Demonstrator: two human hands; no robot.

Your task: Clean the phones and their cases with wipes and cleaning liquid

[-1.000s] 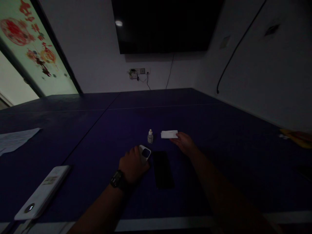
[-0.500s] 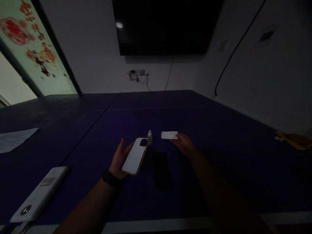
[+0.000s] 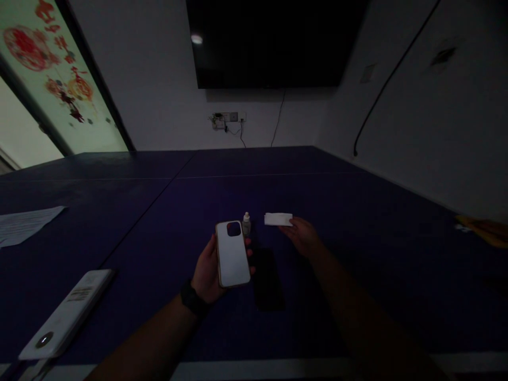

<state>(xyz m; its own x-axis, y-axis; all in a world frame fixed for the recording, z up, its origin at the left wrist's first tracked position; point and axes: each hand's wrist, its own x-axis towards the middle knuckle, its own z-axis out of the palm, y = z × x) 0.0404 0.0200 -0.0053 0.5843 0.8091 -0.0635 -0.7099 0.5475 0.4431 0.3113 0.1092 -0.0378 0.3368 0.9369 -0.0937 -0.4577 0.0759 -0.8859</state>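
Glass door (image 3: 101,136): lettering (image 3: 44,11) blurred | left hand (image 3: 208,272) grips phone case (image 3: 233,259) | right hand (image 3: 304,238) pinches white pad (image 3: 277,219)

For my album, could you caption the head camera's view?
Over a dark blue table, the left hand holds a phone case, the right hand a folded white strip, near a small bottle.
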